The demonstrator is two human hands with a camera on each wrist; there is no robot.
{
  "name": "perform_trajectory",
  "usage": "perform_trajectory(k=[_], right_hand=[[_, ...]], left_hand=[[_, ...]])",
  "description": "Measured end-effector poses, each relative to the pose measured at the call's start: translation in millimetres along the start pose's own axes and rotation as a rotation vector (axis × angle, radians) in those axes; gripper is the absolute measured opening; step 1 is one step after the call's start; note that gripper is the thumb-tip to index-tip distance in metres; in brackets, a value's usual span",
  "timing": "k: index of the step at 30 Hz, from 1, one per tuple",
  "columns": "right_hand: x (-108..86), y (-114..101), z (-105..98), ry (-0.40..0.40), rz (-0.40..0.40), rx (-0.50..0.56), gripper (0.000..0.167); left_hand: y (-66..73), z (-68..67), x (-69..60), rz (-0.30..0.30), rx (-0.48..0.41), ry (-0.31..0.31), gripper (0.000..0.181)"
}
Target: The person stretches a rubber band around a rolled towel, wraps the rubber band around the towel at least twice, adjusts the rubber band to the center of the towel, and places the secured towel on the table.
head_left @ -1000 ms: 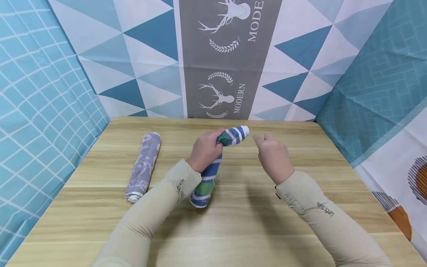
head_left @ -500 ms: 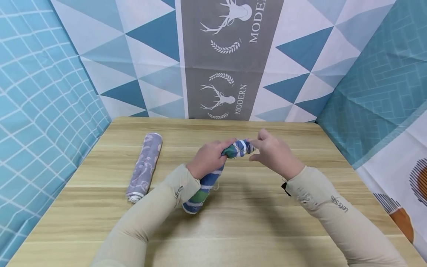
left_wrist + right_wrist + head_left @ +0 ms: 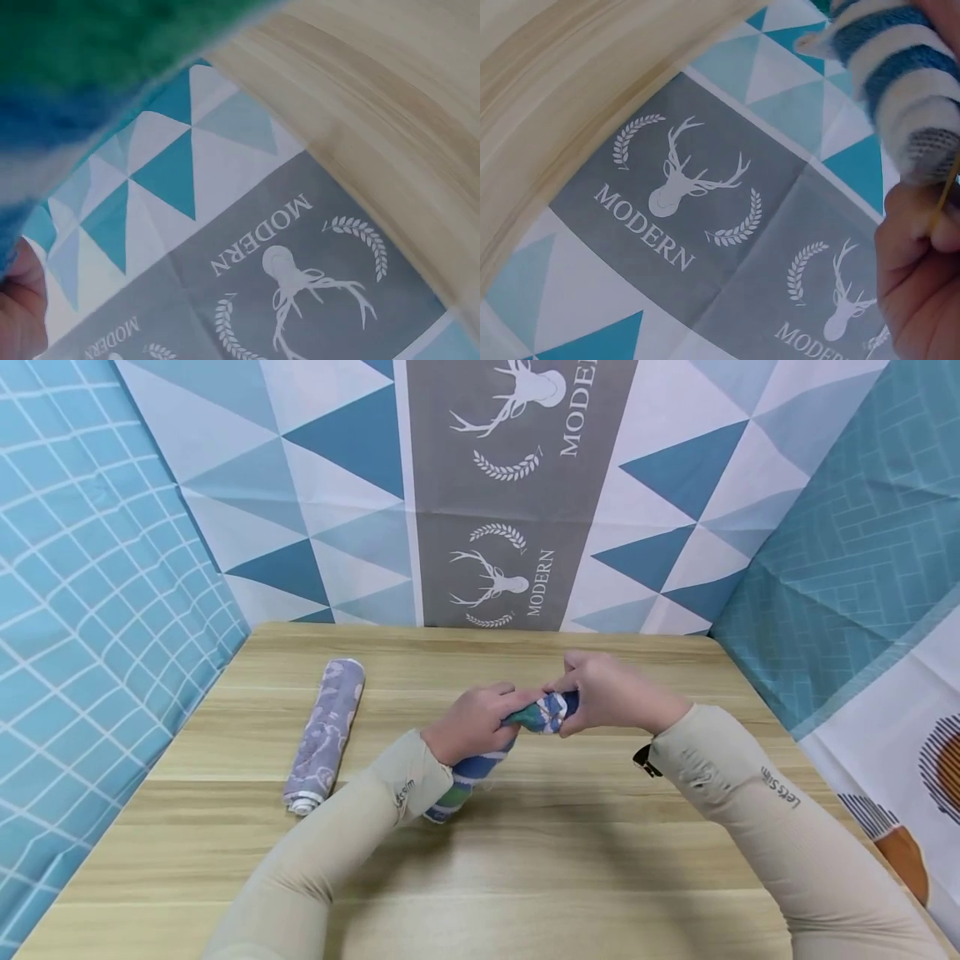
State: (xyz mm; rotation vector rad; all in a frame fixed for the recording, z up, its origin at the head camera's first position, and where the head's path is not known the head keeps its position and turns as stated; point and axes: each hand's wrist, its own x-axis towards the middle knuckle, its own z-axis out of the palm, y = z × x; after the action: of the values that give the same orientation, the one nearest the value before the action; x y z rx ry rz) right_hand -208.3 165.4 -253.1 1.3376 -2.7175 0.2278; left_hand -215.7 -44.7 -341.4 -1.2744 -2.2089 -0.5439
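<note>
Forearms (image 3: 322,847) inward | left hand (image 3: 480,718) grips striped towel (image 3: 476,766) | right hand (image 3: 618,693) holds band (image 3: 943,196)

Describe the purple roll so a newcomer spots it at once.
Start at the wood-grain table and go to its left side, past the left sleeve. The purple roll lies there, pointing roughly toward the back edge. It is pale-patterned with no hand on it; the striped roll is blue, white and green, gripped by the left hand.

The left grip (image 3: 477,720) hides the middle of the striped roll (image 3: 480,766).
</note>
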Motion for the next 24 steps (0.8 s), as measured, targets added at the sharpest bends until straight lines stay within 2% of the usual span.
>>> perform_trajectory(k=[3, 6, 8, 11, 17, 21, 24], right_hand=[[1.1, 0.9, -2.7, -0.058, 0.001, 0.017, 0.033], [1.5, -0.5, -4.6, -0.088, -0.026, -0.027, 0.02], [2.0, -2.9, -6.8, -0.095, -0.032, -0.072, 0.015], [2.3, -8.1, -10.8, -0.093, -0.021, -0.148, 0.014], [1.7, -17.5, -13.2, -0.013, -0.007, -0.251, 0.02], [3.7, -22.2, -11.6, 0.011, -0.002, -0.33, 0.037], [3.5, -21.6, -10.7, 0.069, -0.014, -0.394, 0.047]], left_hand=[[2.2, -0.7, 0.8, 0.079, 0.05, 0.061, 0.039], [5.8, -0.7, 2.3, 0.146, 0.163, 0.1, 0.039], [8.7, -0.5, 3.2, 0.167, 0.224, 0.104, 0.041], [12.6, 0.2, 5.1, 0.165, 0.264, 0.088, 0.045], [13.5, 3.0, 9.2, 0.1, 0.249, 0.091, 0.039], [11.1, 5.6, 8.9, 0.088, 0.243, 0.094, 0.038], [8.2, 4.9, 8.1, 0.086, 0.225, 0.123, 0.039]])
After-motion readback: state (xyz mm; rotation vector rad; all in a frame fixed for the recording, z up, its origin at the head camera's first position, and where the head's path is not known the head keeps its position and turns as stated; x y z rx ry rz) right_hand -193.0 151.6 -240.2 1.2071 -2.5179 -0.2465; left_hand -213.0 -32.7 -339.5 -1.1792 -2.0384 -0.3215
